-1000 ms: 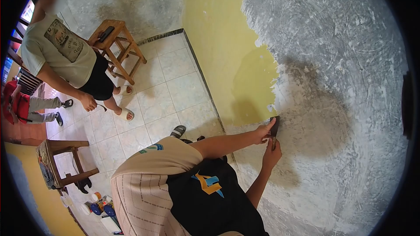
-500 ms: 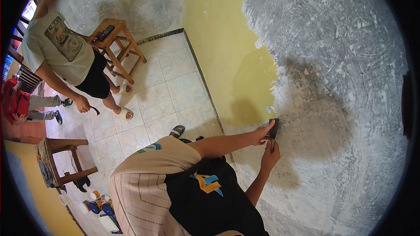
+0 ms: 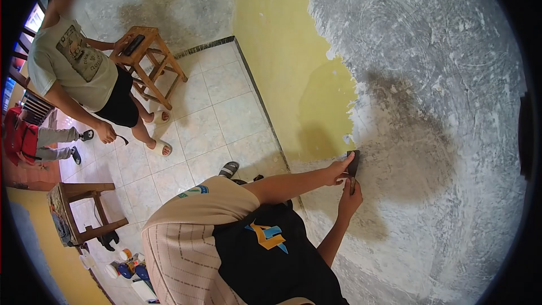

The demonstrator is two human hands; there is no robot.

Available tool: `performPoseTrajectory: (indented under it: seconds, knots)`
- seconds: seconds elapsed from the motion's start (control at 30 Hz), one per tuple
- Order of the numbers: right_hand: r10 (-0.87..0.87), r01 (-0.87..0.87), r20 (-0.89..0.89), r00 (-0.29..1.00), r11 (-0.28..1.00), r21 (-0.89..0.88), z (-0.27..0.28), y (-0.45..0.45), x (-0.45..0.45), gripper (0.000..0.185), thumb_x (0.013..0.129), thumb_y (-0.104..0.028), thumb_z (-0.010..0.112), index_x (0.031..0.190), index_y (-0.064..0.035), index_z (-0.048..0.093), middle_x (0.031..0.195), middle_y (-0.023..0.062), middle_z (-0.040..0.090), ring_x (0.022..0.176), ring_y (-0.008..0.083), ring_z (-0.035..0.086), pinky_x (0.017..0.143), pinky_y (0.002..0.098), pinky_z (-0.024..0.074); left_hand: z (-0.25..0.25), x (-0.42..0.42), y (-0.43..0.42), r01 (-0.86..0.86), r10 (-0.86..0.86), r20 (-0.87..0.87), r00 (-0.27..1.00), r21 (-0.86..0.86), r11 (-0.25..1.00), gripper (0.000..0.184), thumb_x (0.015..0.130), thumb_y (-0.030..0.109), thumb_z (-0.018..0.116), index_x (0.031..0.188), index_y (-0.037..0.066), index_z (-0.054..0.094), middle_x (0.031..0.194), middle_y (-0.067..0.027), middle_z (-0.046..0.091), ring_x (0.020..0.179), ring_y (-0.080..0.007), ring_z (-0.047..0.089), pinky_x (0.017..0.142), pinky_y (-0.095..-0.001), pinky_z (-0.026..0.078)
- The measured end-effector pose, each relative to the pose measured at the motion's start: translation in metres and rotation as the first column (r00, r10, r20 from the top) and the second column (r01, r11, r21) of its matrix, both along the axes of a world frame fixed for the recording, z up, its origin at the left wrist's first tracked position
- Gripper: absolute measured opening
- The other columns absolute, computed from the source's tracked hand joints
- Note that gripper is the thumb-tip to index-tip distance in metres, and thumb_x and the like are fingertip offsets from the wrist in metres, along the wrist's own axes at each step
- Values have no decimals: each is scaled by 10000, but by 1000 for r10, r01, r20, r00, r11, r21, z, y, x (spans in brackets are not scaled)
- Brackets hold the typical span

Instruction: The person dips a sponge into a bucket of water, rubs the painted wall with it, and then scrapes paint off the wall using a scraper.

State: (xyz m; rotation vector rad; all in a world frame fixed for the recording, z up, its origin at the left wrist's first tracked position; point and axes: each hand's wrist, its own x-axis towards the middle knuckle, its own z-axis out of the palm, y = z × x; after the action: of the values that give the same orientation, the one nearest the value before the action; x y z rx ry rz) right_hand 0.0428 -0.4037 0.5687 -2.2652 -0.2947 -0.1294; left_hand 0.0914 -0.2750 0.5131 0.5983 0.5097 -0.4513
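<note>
A scraper [image 3: 353,162] with a dark, wide blade and a short handle is against the wall, by the lower edge of the yellow paint. My right hand [image 3: 350,199] is closed around its handle from below. From the other side, my left hand [image 3: 337,174] presses its thumb and fingers on the blade near the handle. Around the blade the wall [image 3: 418,203] is bare, grey and scuffed. Yellow paint [image 3: 324,101] with a ragged edge lies just above my hands.
Another person [image 3: 84,73] stands at upper left, one hand by a dark object [image 3: 134,44] on a wooden stool [image 3: 148,33], the other holding a thin dark item. A second stool [image 3: 84,189] and several jars [image 3: 125,270] stand lower left. Someone with a red bag [image 3: 21,135] is behind.
The scraper and both my hands have shifted very slightly upward along the wall, with the same grip. The view has tilted a little.
</note>
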Motion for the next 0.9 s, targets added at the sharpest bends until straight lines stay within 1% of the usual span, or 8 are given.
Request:
performPoseTrajectory:
  seconds: [0.3, 0.37, 0.47, 0.53, 0.6, 0.63, 0.7, 0.9]
  knots:
    - [6, -3, 51, 999, 998, -61, 15, 3, -6, 264, 1008, -202, 661, 1158, 9, 710, 792, 95, 677, 677, 138, 586, 656, 312, 488, 0, -1, -5, -9, 9, 13, 1000, -42, 999, 713, 777, 896, 589, 966, 212, 655, 984, 51, 618, 961, -121, 536, 857, -379, 343]
    - [-3, 3, -1, 1000, 993, -122, 21, 2, -7, 270, 998, -217, 659, 1180, -25, 714, 926, 165, 739, 777, 250, 708, 724, 354, 532, 1, 0, -5, -11, 12, 14, 1000, -56, 998, 715, 778, 896, 589, 970, 210, 650, 977, 49, 614, 960, -121, 533, 858, -381, 341]
    - [8, -5, 27, 1000, 995, -100, 9, 3, 3, 258, 998, -225, 658, 1163, -38, 720, 942, 178, 744, 825, 301, 735, 742, 379, 547, -6, 5, -1, -12, 12, -9, 1000, -24, 1000, 715, 770, 905, 585, 973, 221, 636, 949, 51, 607, 898, -127, 536, 841, -378, 352]
    - [106, -104, 100, 989, 994, -22, 18, 20, 10, 259, 994, -247, 659, 1157, -55, 724, 964, 177, 748, 865, 338, 738, 759, 402, 553, -12, 11, 14, -23, 31, 102, 994, -79, 997, 701, 754, 918, 581, 973, 251, 582, 819, 69, 530, 882, -123, 495, 868, -368, 362]
    - [44, -24, 121, 992, 986, -167, 16, 31, 22, 285, 980, -296, 668, 1138, -66, 722, 915, 182, 731, 827, 382, 708, 734, 420, 540, -9, 18, 27, -125, 126, 78, 989, -20, 992, 686, 763, 926, 549, 961, 270, 566, 748, 75, 486, 848, -116, 479, 876, -384, 362]
    - [5, 17, 129, 992, 985, -174, 20, 29, 18, 285, 980, -296, 668, 1138, -66, 722, 915, 182, 731, 827, 382, 708, 734, 420, 540, -2, 13, 26, -85, 87, 85, 993, -27, 996, 686, 763, 926, 549, 961, 270, 566, 748, 75, 486, 848, -116, 479, 876, -384, 362]
    - [-19, 33, 70, 997, 978, -206, 28, 35, 15, 314, 972, -290, 700, 1142, -27, 724, 922, 170, 744, 776, 282, 709, 721, 347, 534, 18, 9, 32, -81, 89, 126, 988, -69, 994, 678, 783, 919, 531, 968, 268, 569, 804, 74, 500, 865, -114, 479, 875, -386, 364]
    - [-55, 61, 106, 993, 997, -55, 24, 6, -12, 273, 976, -274, 694, 1134, -56, 732, 849, 174, 710, 708, 285, 681, 680, 366, 521, -1, 0, -2, 68, -68, -11, 998, -29, 997, 685, 792, 905, 547, 967, 243, 577, 939, 68, 530, 973, -120, 485, 871, -389, 363]
